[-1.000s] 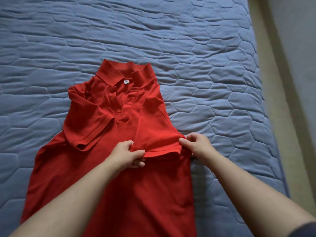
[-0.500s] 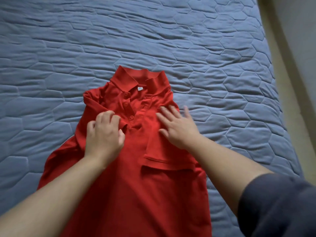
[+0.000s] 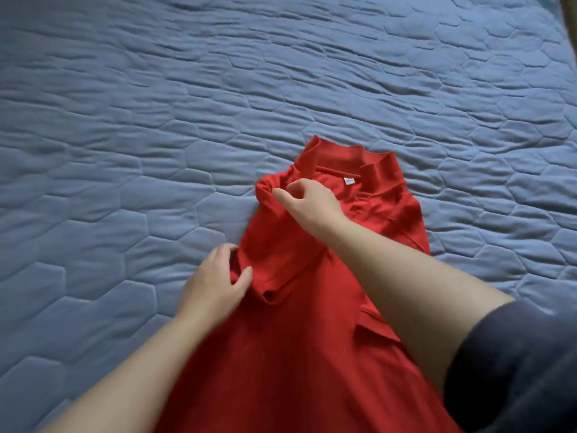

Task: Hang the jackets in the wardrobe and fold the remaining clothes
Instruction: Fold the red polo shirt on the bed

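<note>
A red polo shirt [image 3: 299, 332] lies front up on the blue quilted bed cover [image 3: 156, 135], collar pointing away from me. Its right sleeve is folded in over the chest. My left hand [image 3: 215, 285] grips the hem end of the left sleeve at the shirt's left edge. My right hand [image 3: 309, 203] reaches across the chest and pinches the fabric at the left shoulder, just below the collar. The shirt's lower part runs out of the frame at the bottom, partly hidden by my arms.
The bed cover stretches wide to the left and far side of the shirt. A strip of floor or wall [image 3: 569, 14] shows at the top right corner past the bed's edge. My dark sleeve [image 3: 515, 370] fills the lower right.
Both hands left the folded right sleeve and moved to the shirt's left side. The left hand now holds the left sleeve's end, the right hand the left shoulder. The view shifted left.
</note>
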The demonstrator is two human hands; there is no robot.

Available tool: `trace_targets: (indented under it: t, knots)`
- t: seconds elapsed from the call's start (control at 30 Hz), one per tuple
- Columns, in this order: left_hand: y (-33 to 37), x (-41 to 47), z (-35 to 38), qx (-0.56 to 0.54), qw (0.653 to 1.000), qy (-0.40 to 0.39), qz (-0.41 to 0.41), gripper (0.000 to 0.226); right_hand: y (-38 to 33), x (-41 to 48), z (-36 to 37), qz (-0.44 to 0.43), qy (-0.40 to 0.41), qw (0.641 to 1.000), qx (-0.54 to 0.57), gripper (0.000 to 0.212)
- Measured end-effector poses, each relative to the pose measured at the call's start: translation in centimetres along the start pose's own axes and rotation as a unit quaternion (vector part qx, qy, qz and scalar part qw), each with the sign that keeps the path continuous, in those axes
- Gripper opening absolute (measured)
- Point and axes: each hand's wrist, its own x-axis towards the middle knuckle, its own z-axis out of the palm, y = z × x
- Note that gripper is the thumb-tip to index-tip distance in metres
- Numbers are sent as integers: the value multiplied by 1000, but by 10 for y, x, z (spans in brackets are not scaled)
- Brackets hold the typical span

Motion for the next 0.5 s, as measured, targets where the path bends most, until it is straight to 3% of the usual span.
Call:
trace_targets:
  t: [0.13, 0.23, 0.3, 0.4, 0.47, 0.5]
  knots:
    - [-30, -7, -6, 7, 996, -26, 84, 58, -26, 15, 16, -14, 44, 984, -175, 54]
    - [-34, -9, -1, 89, 992, 24, 90, 33, -36, 25, 30, -18, 29, 974, -225, 39]
    - [-26, -6, -1, 124, 988, 57, 76, 19, -43, 33, 34, 31, 9, 990, -135, 26]
    - [-37, -5, -4, 130, 988, 78, 25, 10, -49, 44, 35, 113, 50, 982, 141, 20]
    - [-48, -13, -9, 136, 986, 92, -10, 8, -47, 46, 35, 138, 51, 954, 260, 31]
    - [-50, -18, -11, 145, 985, 90, -20, 7, -43, 45, 36, 136, 44, 954, 264, 39]
